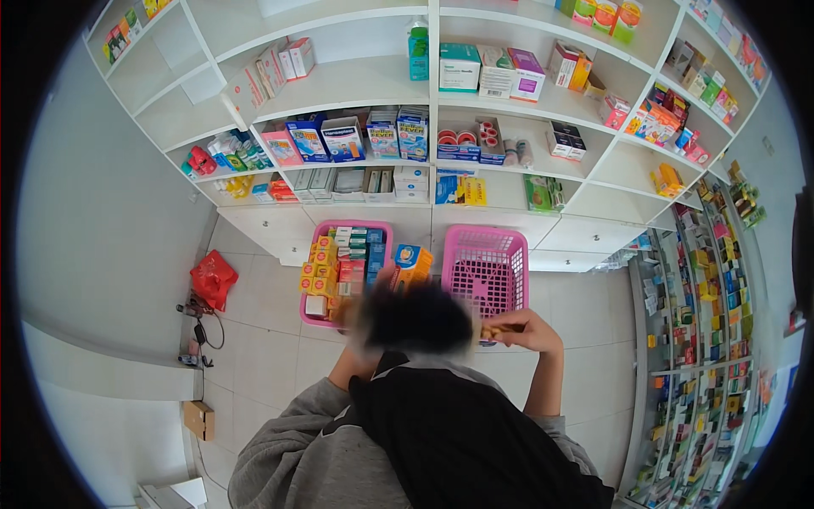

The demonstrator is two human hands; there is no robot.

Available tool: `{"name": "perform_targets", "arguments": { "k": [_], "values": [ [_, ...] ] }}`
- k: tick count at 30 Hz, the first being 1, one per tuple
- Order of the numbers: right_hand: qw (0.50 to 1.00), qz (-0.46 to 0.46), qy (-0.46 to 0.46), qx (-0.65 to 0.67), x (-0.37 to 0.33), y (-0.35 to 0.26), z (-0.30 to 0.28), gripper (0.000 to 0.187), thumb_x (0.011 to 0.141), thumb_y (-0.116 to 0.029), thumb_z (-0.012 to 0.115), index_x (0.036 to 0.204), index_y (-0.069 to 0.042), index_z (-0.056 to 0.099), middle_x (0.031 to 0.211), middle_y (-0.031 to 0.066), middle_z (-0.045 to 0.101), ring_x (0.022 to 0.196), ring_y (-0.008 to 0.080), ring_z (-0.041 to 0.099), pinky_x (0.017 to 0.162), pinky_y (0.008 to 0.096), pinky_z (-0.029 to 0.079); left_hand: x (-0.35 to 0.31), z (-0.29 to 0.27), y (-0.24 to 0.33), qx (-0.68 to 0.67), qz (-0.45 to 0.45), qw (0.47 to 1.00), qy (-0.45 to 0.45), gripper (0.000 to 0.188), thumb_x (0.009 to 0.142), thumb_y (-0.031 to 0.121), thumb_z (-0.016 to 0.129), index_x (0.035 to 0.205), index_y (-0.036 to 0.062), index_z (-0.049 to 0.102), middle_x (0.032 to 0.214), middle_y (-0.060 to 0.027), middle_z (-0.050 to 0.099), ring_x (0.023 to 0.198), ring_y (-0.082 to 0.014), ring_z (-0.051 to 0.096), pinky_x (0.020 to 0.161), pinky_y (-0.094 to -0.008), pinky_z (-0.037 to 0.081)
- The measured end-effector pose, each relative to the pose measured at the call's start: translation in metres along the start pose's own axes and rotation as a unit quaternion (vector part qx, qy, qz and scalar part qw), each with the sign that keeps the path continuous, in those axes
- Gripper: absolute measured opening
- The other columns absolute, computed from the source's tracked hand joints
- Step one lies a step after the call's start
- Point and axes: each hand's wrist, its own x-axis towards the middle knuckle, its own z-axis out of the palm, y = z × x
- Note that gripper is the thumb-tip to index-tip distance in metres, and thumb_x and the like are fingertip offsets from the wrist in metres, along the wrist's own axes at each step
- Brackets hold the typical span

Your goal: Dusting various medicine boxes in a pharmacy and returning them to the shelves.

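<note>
A dark, blurred shape point(415, 321) covers the middle of the head view and hides most of my left hand point(386, 273). Only blurred fingers show, beside an orange and blue box point(413, 261) that stands between two pink baskets. Whether they grip the box I cannot tell. The left pink basket point(391, 242) is packed with small medicine boxes, yellow ones point(319, 276) along its left side. At the near right corner of the right pink basket point(524, 263), which shows its bare lattice bottom, my right hand point(532, 332) is closed in a pinch around something small and brownish.
White shelves point(365, 85) with medicine boxes and bottles rise beyond the baskets, above white drawers point(585, 232). A glass display case point(691, 339) full of packages stands at right. On the tiled floor at left lie a red bag point(214, 280), a cable and a small carton point(199, 420).
</note>
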Motion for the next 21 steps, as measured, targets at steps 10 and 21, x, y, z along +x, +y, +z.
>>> {"name": "perform_targets", "arguments": {
  "k": [10, 21],
  "values": [
    [0.995, 0.062, 0.083, 0.012, -0.006, 0.008, 0.005, 0.035, 0.083, -0.004, 0.066, 0.117, -0.008, 0.063, 0.098, 0.003, 0.068, 0.073, 0.0081, 0.058, 0.059, 0.0206, 0.047, 0.004, -0.01, 0.0, -0.059, -0.069, 0.996, -0.023, 0.048, 0.093, 0.043, 0.047, 0.125, 0.0075, 0.051, 0.121, -0.011, 0.057, 0.106, -0.0223, 0.057, 0.091, -0.0392, 0.048],
    [0.99, 0.085, 0.1, 0.042, -0.03, -0.001, 0.047, 0.033, 0.085, -0.006, 0.063, 0.118, -0.007, 0.062, 0.083, -0.0009, 0.062, 0.062, 0.0043, 0.049, 0.053, 0.0203, 0.04, 0.007, -0.038, -0.001, -0.043, -0.111, 0.99, 0.072, 0.039, 0.096, 0.038, 0.043, 0.112, 0.0045, 0.054, 0.106, -0.0129, 0.059, 0.098, -0.0249, 0.059, 0.088, -0.0413, 0.048]
  ]
}}
